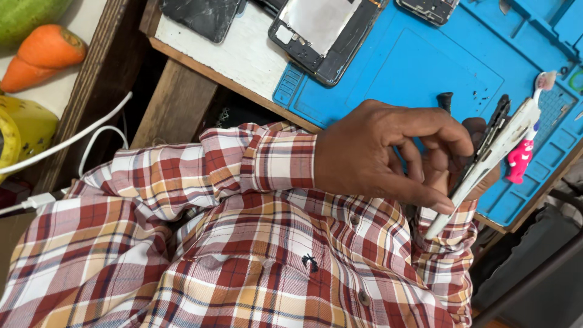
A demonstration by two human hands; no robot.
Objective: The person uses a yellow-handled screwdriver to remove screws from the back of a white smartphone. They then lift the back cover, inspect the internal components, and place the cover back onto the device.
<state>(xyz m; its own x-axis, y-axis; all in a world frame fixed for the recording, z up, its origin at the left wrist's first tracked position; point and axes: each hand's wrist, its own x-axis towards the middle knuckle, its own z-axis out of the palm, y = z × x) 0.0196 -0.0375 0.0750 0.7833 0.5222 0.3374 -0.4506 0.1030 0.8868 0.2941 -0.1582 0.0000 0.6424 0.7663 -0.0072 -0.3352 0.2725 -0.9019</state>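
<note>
The left hand (388, 152) has its fingers curled tight, thumb and fingertips pinching a thin phone panel (486, 161) held edge-on, slanting from seven o'clock up to one o'clock. The right hand (480, 176) is mostly hidden behind it; its grip cannot be told. At twelve o'clock lies a blue work mat (425, 67), with an opened phone (325, 30) at eleven.

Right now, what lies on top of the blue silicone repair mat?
On the blue silicone repair mat: an opened phone frame, a pink-handled toothbrush, a small black tool. The left hand covers the rest.
</note>
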